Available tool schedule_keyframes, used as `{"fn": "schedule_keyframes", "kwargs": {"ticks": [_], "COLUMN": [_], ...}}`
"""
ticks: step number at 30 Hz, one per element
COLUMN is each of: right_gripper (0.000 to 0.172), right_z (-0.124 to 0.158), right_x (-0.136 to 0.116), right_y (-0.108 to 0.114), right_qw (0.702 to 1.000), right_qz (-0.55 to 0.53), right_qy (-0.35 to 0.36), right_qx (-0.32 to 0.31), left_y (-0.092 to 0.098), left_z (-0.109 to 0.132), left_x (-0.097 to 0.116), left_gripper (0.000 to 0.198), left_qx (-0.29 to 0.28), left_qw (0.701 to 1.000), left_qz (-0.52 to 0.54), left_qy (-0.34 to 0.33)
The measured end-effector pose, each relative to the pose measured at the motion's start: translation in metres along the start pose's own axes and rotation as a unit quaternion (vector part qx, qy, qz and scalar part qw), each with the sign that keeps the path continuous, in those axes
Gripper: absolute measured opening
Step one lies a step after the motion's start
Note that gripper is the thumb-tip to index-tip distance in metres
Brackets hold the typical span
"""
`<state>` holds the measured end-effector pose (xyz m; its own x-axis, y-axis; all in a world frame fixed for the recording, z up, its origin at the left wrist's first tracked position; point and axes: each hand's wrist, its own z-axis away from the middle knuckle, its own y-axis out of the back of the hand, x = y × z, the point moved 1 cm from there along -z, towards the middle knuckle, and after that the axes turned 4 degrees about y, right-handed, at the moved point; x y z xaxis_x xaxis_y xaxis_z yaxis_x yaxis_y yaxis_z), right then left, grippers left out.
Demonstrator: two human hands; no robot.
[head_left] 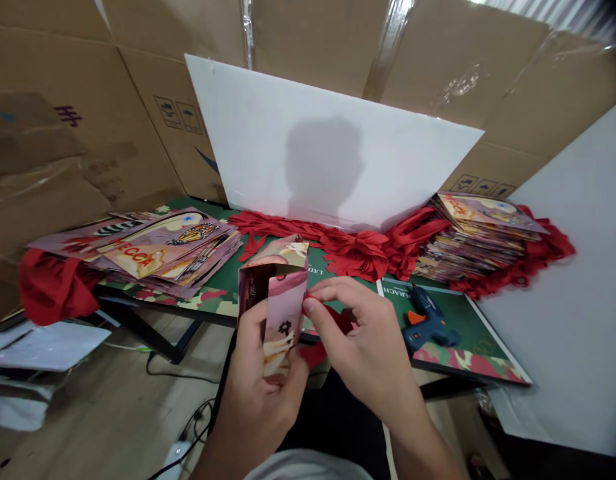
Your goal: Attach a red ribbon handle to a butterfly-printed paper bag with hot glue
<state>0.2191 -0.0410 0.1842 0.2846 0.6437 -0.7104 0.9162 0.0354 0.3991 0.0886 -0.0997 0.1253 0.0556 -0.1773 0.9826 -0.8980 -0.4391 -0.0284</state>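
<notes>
My left hand (261,383) is closed round a small folded paper bag (278,293), pink and maroon with printed pictures, held upright above the near table edge. My right hand (361,340) pinches the bag's right side with thumb and forefinger, fingers curled; a bit of red ribbon (338,320) shows under it. Both hands sit in front of the green table (453,320).
A blue and orange glue gun (428,323) lies on the table at right. Stacks of printed sheets sit at left (163,250) and at right (481,237). Red ribbons (368,250) are heaped along a white board (328,147). Cardboard boxes (63,120) surround the table.
</notes>
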Motion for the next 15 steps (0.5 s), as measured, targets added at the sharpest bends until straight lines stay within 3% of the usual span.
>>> {"fn": "schedule_keyframes", "kwargs": {"ticks": [6, 11, 13, 15], "right_gripper": [0.02, 0.021, 0.017, 0.027], "right_z": [-0.005, -0.011, -0.011, -0.009], "right_x": [0.004, 0.018, 0.024, 0.029], "right_y": [0.012, 0.021, 0.022, 0.02], "right_qw": [0.994, 0.97, 0.96, 0.952], "right_qz": [-0.006, -0.074, -0.123, -0.173], "right_qy": [-0.093, -0.186, -0.21, -0.226], "right_qx": [-0.065, -0.14, -0.136, -0.11], "left_y": [0.002, 0.005, 0.005, 0.007], "left_z": [-0.001, -0.003, -0.003, -0.002], "left_x": [-0.001, -0.009, -0.013, -0.016], "left_gripper": [0.046, 0.047, 0.048, 0.048], "left_qx": [-0.076, -0.129, -0.139, -0.148], "left_qw": [0.997, 0.99, 0.988, 0.986], "left_qz": [-0.03, -0.059, -0.066, -0.076], "left_qy": [0.002, -0.012, -0.015, -0.007]}}
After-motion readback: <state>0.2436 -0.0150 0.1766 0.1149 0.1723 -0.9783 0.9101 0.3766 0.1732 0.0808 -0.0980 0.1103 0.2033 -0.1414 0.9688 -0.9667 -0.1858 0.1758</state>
